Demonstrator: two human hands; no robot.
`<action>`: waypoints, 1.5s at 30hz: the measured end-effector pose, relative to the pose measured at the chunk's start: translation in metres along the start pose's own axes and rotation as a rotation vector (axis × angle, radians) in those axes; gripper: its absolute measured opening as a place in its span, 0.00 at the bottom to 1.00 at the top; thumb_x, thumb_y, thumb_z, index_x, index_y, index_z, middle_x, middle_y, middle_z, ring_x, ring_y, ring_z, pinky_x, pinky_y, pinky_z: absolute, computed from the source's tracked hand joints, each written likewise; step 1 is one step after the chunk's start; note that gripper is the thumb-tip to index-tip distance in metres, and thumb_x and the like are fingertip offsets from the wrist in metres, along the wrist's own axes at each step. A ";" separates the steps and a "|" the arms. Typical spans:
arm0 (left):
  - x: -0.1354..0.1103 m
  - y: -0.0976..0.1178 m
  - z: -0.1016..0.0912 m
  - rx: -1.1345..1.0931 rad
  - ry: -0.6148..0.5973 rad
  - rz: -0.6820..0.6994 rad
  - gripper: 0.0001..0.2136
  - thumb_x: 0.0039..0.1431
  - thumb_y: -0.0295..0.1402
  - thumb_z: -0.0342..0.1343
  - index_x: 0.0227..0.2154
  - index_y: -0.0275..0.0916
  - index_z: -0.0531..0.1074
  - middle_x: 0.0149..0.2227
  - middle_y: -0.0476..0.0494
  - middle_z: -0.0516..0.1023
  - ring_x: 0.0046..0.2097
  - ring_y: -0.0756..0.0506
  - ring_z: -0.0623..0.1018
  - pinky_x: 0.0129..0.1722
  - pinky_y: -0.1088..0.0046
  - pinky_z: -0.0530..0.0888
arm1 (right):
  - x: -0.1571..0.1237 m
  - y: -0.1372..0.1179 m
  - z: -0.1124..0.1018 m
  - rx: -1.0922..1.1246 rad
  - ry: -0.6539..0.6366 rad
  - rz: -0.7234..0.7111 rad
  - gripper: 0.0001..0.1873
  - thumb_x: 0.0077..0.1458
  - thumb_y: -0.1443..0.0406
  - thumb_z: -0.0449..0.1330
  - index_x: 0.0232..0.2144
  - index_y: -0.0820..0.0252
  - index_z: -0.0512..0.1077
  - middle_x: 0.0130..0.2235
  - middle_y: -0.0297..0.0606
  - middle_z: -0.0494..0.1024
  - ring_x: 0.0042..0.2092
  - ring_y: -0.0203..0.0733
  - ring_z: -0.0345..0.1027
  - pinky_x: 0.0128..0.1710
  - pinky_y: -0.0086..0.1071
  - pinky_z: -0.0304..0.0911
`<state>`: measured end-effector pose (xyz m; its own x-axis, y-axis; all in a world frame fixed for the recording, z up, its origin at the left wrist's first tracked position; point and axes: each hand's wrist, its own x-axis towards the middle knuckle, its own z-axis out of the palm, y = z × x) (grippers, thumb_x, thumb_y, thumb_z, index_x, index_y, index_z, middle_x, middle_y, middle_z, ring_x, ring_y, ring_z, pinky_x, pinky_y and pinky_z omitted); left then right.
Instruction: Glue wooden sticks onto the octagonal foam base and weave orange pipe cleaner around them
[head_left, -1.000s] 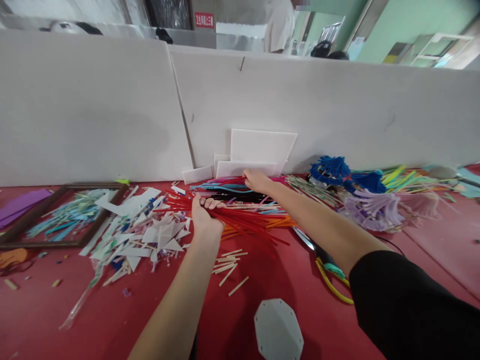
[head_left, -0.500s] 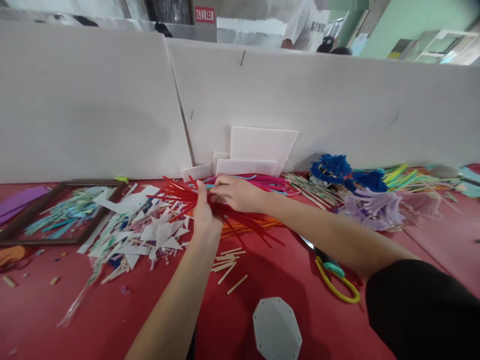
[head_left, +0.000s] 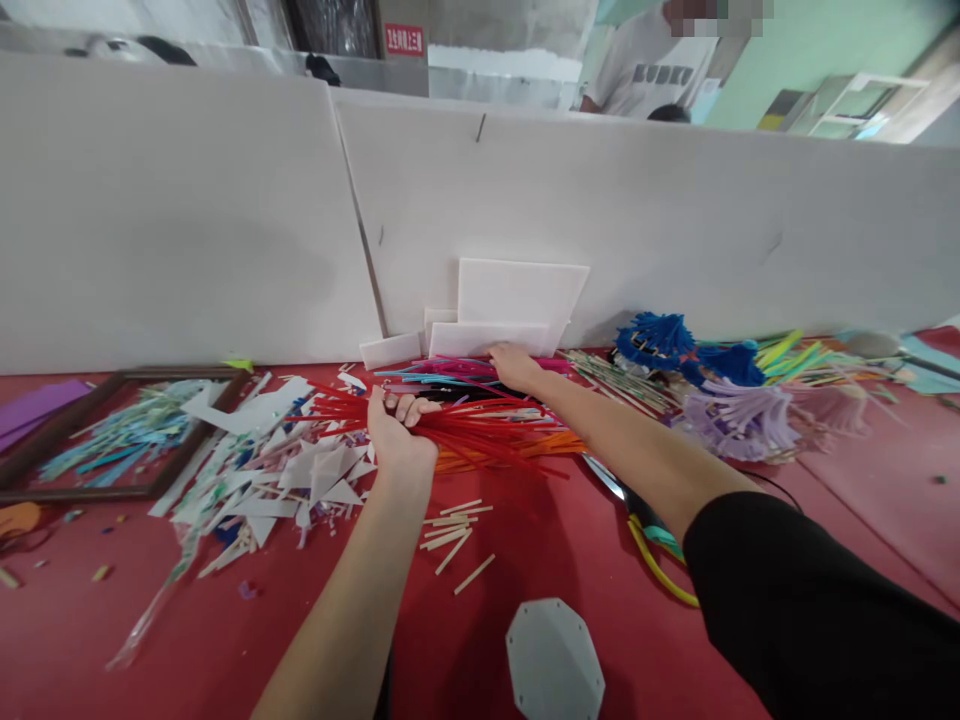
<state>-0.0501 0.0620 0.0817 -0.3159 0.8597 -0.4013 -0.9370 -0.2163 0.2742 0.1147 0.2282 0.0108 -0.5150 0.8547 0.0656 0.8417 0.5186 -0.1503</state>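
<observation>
My left hand (head_left: 401, 430) is closed around a bundle of red pipe cleaners (head_left: 480, 432), whose ends fan out on both sides of the fist. My right hand (head_left: 516, 368) reaches to the far side of the bundle and touches the row of magenta pipe cleaners (head_left: 551, 366). Its fingers are bent down and pressed together; what lies in them is hidden. Light blue pipe cleaners (head_left: 409, 377) lie beside the magenta ones. Orange pipe cleaners (head_left: 465, 461) rest beneath and in front of the red bundle.
White foam boards (head_left: 517, 290) lean against a white partition (head_left: 637, 210). Paper scraps (head_left: 330, 470) and a brown frame (head_left: 161, 483) lie left. Short wooden sticks (head_left: 454, 530), a grey octagonal piece (head_left: 555, 655), and scissors (head_left: 652, 570) are nearer. Blue tufted pieces (head_left: 660, 340) stand right.
My right hand has left the red bundle and moved right and away from me to the magenta pipe cleaners. My left hand, still holding the bundle, has shifted slightly left.
</observation>
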 end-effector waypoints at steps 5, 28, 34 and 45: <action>0.003 0.001 -0.001 -0.019 -0.005 -0.002 0.18 0.62 0.34 0.46 0.17 0.39 0.53 0.10 0.61 0.49 0.12 0.57 0.53 0.16 0.82 0.61 | 0.005 -0.004 0.011 -0.045 -0.074 0.064 0.16 0.60 0.61 0.55 0.48 0.62 0.67 0.50 0.43 0.70 0.46 0.42 0.68 0.45 0.41 0.67; 0.002 -0.002 -0.003 0.000 -0.005 -0.021 0.17 0.63 0.34 0.47 0.18 0.40 0.53 0.11 0.62 0.48 0.12 0.57 0.52 0.17 0.83 0.60 | -0.002 -0.003 -0.005 -0.081 -0.148 0.059 0.16 0.60 0.60 0.55 0.50 0.61 0.66 0.50 0.42 0.70 0.47 0.43 0.68 0.45 0.43 0.67; 0.001 -0.001 -0.003 0.025 -0.007 -0.014 0.18 0.62 0.36 0.49 0.18 0.40 0.53 0.11 0.62 0.47 0.12 0.57 0.53 0.18 0.83 0.61 | 0.009 -0.009 -0.012 -0.143 -0.277 0.085 0.15 0.60 0.61 0.55 0.49 0.60 0.67 0.50 0.42 0.70 0.46 0.42 0.68 0.45 0.42 0.67; 0.000 -0.001 -0.001 0.014 0.008 -0.014 0.18 0.63 0.35 0.46 0.18 0.40 0.53 0.11 0.62 0.49 0.12 0.57 0.54 0.18 0.82 0.61 | 0.009 0.002 -0.031 -0.103 -0.180 -0.055 0.17 0.60 0.60 0.56 0.50 0.61 0.66 0.50 0.42 0.70 0.47 0.44 0.68 0.45 0.43 0.67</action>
<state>-0.0499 0.0617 0.0801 -0.3041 0.8588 -0.4123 -0.9391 -0.1977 0.2810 0.1171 0.2374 0.0412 -0.5733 0.8122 -0.1080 0.8191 0.5716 -0.0495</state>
